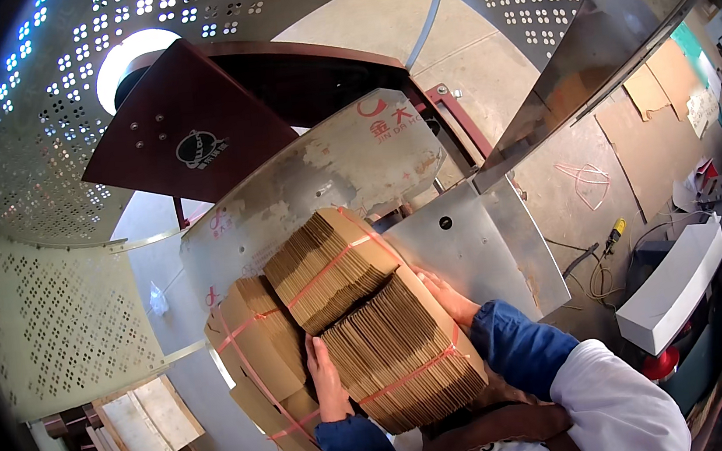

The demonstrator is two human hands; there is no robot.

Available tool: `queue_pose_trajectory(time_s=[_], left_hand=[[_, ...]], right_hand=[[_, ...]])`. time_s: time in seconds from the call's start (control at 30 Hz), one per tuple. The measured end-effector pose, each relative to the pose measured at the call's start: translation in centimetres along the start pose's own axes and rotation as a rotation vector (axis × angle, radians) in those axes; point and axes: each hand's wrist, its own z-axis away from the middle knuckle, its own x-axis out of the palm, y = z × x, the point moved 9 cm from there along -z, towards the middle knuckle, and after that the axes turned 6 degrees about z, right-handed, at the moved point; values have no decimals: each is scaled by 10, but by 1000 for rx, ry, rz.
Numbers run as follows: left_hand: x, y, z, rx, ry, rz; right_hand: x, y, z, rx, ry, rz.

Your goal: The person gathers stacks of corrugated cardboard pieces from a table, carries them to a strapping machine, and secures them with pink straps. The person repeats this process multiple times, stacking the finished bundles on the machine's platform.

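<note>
Between my hands is a strapped bundle of folded brown cardboard (405, 353), its layered edges facing up and a pink strap across it. My left hand (327, 379) lies along its left side with the thumb up near the top edge. Flat along its right side, with fingers stretched forward, is my right hand (446, 298). Together the two hands hold the bundle from both sides. A second strapped cardboard bundle (325, 260) touches it at the far end. To the left, further strapped bundles (251, 356) lie against my left hand, partly covered.
Beyond the bundles is a worn metal machine table (312, 173) with a dark red plate (192, 124) above it. A steel panel (467, 232) stands right of the bundle. Perforated guards (54, 319) curve around. A white box-shaped part (671, 285) is at the right; stacked cardboard (149, 424) sits lower left.
</note>
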Motion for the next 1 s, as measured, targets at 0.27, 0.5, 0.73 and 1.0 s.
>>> queue_pose_trajectory(time_s=[0.27,0.5,0.73,1.0], left_hand=[[86,-67,-10,-324,-355,628],[190,-125,-22,-400,-634,668],[212,-75,33,-444,-682,607],[180,-38,15,-259,-502,302]], right_hand=[[-93,-167,114,-298,502,609],[-101,-166,150,-441,642,1003],[-158,-61,156,14,454,317],[-149,-128,187,-420,890,799]])
